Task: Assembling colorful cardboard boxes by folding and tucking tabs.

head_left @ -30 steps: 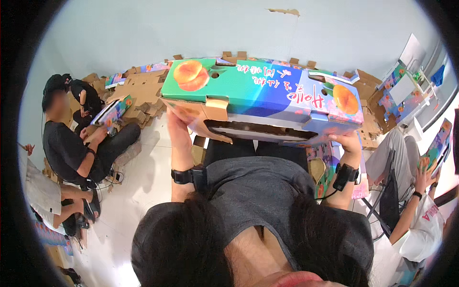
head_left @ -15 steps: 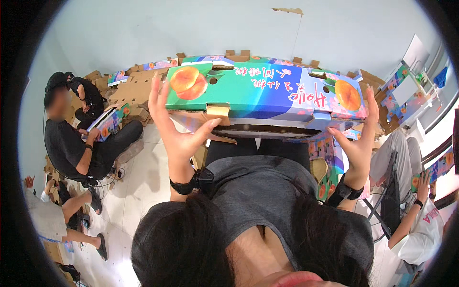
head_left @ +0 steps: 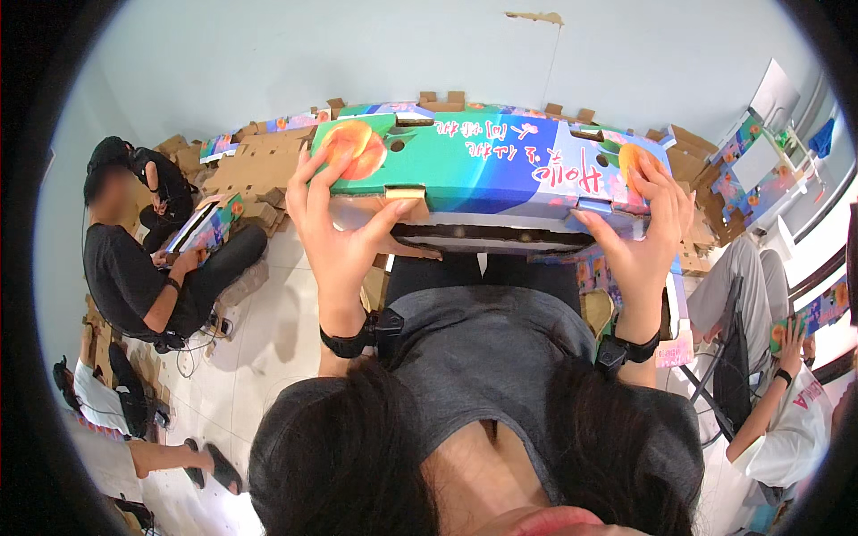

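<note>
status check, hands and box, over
Left hand and right hand grip either end of the colourful cardboard box, held flat at chest height. Nothing between hands and box. Flat cardboard pile on floor behind.

Pale tiled floor (head_left: 277, 330), flattened brown cardboard pieces (head_left: 255, 170) heaped far left along the wall, more cardboard (head_left: 693, 192) far right, a person (head_left: 152, 268) sitting at left, dark sandals (head_left: 210, 464) near left

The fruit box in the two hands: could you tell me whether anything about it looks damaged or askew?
No damage shows on the fruit box. The left hand and right hand grip its ends, holding it roughly level. A small brown tab juts from its lower edge.
</note>
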A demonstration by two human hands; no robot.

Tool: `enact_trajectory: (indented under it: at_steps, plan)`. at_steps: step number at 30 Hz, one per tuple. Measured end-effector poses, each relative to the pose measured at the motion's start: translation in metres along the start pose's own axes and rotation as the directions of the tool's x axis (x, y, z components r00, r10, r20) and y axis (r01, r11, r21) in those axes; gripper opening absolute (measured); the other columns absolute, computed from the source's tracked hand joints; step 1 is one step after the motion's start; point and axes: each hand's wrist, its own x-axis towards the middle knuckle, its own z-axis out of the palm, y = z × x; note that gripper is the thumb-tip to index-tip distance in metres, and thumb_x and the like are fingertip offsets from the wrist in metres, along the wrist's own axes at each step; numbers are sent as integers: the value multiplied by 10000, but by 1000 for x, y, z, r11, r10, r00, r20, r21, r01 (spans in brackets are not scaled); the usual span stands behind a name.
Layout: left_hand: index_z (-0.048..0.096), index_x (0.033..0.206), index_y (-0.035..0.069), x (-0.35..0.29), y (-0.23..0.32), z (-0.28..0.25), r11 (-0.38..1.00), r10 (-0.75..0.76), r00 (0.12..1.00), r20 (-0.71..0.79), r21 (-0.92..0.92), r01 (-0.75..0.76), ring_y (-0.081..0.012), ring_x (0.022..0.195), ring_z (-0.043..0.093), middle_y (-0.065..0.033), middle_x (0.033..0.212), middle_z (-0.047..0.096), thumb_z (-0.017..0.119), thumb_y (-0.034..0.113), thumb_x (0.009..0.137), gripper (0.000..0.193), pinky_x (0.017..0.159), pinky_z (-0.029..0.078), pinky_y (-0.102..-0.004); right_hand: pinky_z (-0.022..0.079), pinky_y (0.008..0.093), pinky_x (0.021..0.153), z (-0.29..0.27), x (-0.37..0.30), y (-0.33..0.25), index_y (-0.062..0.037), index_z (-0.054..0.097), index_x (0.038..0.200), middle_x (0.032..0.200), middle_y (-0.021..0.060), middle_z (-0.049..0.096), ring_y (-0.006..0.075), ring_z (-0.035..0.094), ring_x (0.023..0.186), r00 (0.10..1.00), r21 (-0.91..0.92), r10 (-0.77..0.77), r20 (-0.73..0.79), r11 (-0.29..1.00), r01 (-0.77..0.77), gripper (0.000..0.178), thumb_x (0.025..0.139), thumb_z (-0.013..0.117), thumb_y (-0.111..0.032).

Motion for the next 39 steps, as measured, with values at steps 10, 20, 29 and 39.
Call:
enact_trajectory:
  at_steps: [10, 20, 29, 39]
  plan:
    - [626, 1183, 104, -2, -5, 6, 1000, 30, 998, -56, 0, -30, -364, 1342, 388, -81, 1344, 502, 916, 335, 585, 704, 1082, 337, -486, 325, 487, 1061, 12, -8, 16, -60, 649, 1082, 1224, 100, 645, 303, 537, 1200, 992, -11, -84, -89, 996, 84, 633, 598, 888, -393]
    - [342, 1428, 34, -17, -40, 14, 886, -90, 967, -237, -463, -31, -325, 1367, 365, -161, 1449, 392, 833, 594, 640, 1085, 1116, 309, -486, 375, 460, 1053, 13, -16, 26, -60, 684, 1112, 1204, 97, 658, 302, 552, 1174, 981, -14, -125, -151, 992, 124, 670, 604, 870, -453]
    - [243, 1463, 7, -55, -82, 8, 421, -342, 856, 387, -752, 508, -228, 1257, 482, -97, 1373, 456, 890, 551, 575, 1226, 1043, 427, -401, 352, 479, 1066, 13, -27, 39, -57, 679, 1116, 1174, 124, 665, 321, 565, 1149, 960, -10, -180, -212, 983, 182, 662, 719, 700, -586]
    - [206, 1484, 18, -58, -82, 11, 466, -340, 903, 262, -787, 404, -257, 1280, 474, -129, 1406, 428, 929, 538, 508, 1320, 1060, 419, -421, 213, 584, 1132, -49, 19, 8, -114, 601, 1288, 1358, 123, 546, 352, 472, 1282, 901, -143, -165, 402, 960, 239, 820, 563, 843, -411]
